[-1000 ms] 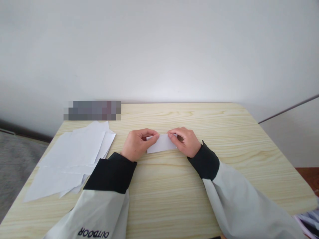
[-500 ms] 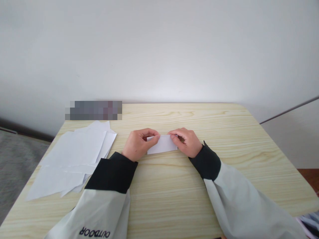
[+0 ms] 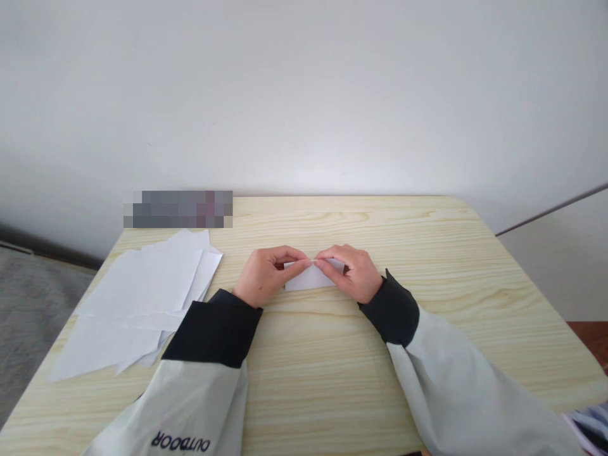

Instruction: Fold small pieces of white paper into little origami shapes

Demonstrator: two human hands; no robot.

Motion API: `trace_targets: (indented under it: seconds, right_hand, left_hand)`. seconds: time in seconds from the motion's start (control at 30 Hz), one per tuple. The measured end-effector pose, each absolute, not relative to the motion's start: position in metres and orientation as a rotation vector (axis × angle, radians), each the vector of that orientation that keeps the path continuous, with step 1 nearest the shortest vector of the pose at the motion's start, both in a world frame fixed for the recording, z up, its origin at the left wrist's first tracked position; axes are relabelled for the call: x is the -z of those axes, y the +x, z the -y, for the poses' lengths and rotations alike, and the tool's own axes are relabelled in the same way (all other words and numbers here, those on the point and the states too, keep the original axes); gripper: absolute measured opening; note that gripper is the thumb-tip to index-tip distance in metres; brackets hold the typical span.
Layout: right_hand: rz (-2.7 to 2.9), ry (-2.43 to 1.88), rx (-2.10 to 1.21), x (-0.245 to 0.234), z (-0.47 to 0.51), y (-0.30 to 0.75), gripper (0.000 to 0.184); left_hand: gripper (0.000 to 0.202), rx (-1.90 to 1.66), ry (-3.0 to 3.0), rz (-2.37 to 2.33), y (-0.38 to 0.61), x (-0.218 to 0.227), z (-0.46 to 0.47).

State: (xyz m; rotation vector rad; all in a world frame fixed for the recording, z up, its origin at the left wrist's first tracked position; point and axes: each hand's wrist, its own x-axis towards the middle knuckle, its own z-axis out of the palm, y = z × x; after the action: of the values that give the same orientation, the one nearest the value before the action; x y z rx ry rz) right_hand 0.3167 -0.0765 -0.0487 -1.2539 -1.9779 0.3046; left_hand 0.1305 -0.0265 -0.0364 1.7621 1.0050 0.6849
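Note:
A small white strip of paper point(image 3: 310, 280), seemingly folded, is held up just over the middle of the table. My left hand point(image 3: 270, 273) pinches its upper edge between thumb and fingers. From the other side my right hand point(image 3: 352, 271) pinches the same edge, with the two sets of fingertips almost touching near the paper's middle. Parts of the paper's top and right end are hidden behind my fingers.
Several loose white sheets of paper point(image 3: 142, 285) lie in an overlapping pile on the left of the wood-grain table point(image 3: 323, 380). A blurred-out dark object point(image 3: 178, 210) sits at the back left corner. Behind the table rises a white wall point(image 3: 304, 95).
Both hands have slid inward along the paper's upper edge, so their fingertips now nearly meet. The paper has shifted slightly to the right.

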Motion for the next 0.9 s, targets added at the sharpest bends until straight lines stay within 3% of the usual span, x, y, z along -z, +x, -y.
trace_targets:
  seconds: [0.57,0.9]
  right_hand:
    - [2.016,-1.24,-0.322,0.046,0.077,0.323,0.016]
    - [1.973,-1.288,-0.49,0.047,0.077,0.325,0.017]
  left_hand:
    - [0.032,-0.569,1.742,-1.097,0.128,0.031,0.028]
    - [0.031,-0.549,1.762,-0.902,0.119,0.028,0.023]
